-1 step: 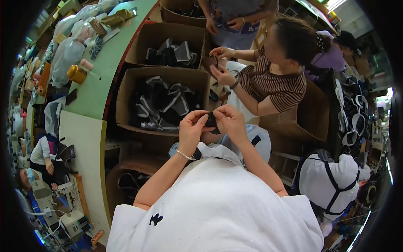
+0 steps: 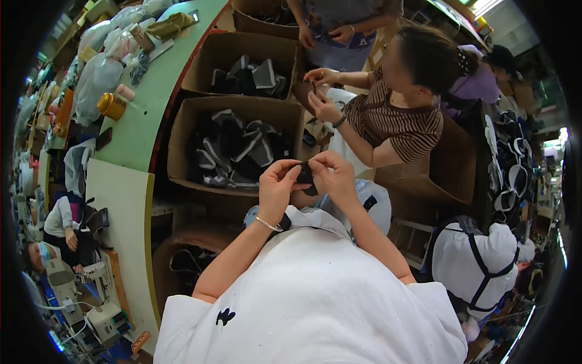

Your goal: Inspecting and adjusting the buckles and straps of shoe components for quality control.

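A small dark piece [image 2: 305, 176], seemingly of cloth, is stretched between my hands above my lap. My left hand [image 2: 277, 185] pinches its left side between thumb and fingertips. On the other side, my right hand [image 2: 332, 177] grips its upper right edge the same way. Part of the piece is hidden by my fingers. Just beyond my left hand stands an open cardboard box [image 2: 176, 142] holding several black and grey fabric pieces [image 2: 236, 148]. A bracelet [image 2: 268, 224] circles my left wrist.
Another box [image 2: 200, 57] with similar pieces stands behind. At my front right, a person in a striped top [image 2: 394, 121] handles a small dark piece. A green table [image 2: 142, 115] runs along the left, with a yellow jar [image 2: 111, 106]. A sewing machine [image 2: 97, 297] stands at lower left.
My hands and the dark piece stay almost where they were. The hands of the person in the striped top, and the piece in them, have shifted slightly.
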Motion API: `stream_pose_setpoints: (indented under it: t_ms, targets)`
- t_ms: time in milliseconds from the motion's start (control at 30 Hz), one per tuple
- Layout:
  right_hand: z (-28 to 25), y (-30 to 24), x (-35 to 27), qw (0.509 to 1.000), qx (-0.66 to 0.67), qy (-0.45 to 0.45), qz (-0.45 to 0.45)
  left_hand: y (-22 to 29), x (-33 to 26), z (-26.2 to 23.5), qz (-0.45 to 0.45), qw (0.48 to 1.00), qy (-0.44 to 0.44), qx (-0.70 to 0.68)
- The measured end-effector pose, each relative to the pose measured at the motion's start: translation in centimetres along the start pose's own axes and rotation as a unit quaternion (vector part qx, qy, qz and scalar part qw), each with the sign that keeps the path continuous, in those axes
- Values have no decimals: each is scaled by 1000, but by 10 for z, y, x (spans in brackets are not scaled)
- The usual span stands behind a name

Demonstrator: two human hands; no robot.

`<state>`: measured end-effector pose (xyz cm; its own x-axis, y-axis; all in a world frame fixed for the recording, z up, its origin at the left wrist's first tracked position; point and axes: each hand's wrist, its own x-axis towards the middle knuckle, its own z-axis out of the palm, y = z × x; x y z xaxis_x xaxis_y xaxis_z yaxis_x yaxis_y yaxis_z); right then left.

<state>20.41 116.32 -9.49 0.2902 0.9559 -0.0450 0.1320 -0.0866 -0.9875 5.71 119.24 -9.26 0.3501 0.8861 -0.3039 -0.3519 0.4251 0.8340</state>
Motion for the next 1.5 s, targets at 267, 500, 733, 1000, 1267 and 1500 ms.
stream_pose_setpoints:
  t_ms: [267,500,733,1000,1267,1500]
  targets:
    - [5,-10,-6,972,-154,44,-169,0,-5,-4,3,1000,5,-3]
    - [3,-8,-10,962,-219,44,-156,-3,-6,-7,31,997,10,69]
    - [-1,-1,-11,986,110,-72,98,-6,-5,-12,57,995,0,78]
    - [-11,0,-9,973,125,-125,146,-7,-5,-13,42,996,-25,76]
    - [-17,-5,-9,962,169,-121,175,-8,-2,-15,73,990,-44,115]
    - [-20,-9,-13,992,-21,-79,92,-2,-2,-6,131,957,-70,249]
